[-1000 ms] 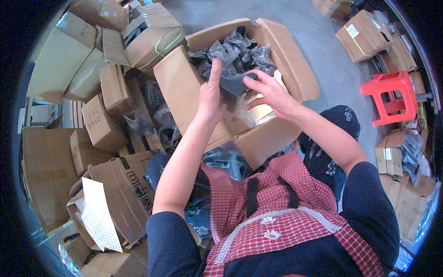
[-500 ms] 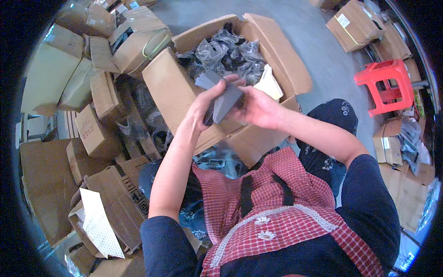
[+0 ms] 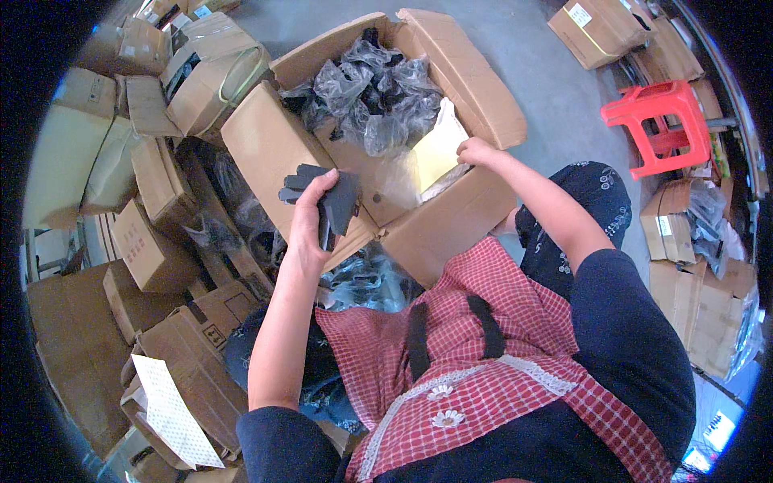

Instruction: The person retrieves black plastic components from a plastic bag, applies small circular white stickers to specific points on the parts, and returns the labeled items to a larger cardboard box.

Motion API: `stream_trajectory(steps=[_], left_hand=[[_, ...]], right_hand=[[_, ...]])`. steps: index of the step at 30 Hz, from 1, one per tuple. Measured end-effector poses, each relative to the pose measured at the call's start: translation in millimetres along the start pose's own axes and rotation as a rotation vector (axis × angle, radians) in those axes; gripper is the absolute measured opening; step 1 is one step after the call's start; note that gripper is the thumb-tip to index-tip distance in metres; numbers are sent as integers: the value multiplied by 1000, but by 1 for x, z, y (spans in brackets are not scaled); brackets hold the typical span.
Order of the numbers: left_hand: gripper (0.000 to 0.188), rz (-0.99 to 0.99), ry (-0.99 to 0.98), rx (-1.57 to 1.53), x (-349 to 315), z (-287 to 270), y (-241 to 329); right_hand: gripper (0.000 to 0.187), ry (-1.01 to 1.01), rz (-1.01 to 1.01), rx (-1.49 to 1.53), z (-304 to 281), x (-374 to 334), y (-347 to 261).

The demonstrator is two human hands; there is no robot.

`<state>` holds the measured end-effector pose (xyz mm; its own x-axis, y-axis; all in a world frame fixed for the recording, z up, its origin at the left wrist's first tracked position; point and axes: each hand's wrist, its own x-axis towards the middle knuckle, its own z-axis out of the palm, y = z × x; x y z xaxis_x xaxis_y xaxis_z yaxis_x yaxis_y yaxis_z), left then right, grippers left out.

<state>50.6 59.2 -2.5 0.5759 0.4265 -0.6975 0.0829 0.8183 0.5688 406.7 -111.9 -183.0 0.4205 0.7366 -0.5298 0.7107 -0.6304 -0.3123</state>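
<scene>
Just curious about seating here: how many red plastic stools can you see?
1. The red plastic stool stands on the grey floor at upper right, beside cardboard boxes. Others may be hidden outside the view.

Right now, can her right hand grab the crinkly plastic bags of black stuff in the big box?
Probably yes. The right hand is already at the open cardboard box, by the pale sheet. The plastic bags lie uncovered just beyond, flaps folded out.

Left hand (image 3: 310, 221) raised, grip closed (right hand (image 3: 477, 151) outstretched).
</scene>
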Motion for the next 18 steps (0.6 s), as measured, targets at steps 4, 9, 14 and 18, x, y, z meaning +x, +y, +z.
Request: stream_trajectory(steps=[4,9,14,18], left_hand=[[38,8,51,69,-14,11,0],[34,29,128,25,-30,7,2],[29,-29,84,51,-36,6,4],[28,8,121,-3,-46,6,6]], right_hand=[[29,158,-47,34,5,14,-19],[33,329,-703,67,-5,-59,-172],[24,456,-1043,191,-20,-130,-221],[27,375,-1050,215,-33,-133,-213]])
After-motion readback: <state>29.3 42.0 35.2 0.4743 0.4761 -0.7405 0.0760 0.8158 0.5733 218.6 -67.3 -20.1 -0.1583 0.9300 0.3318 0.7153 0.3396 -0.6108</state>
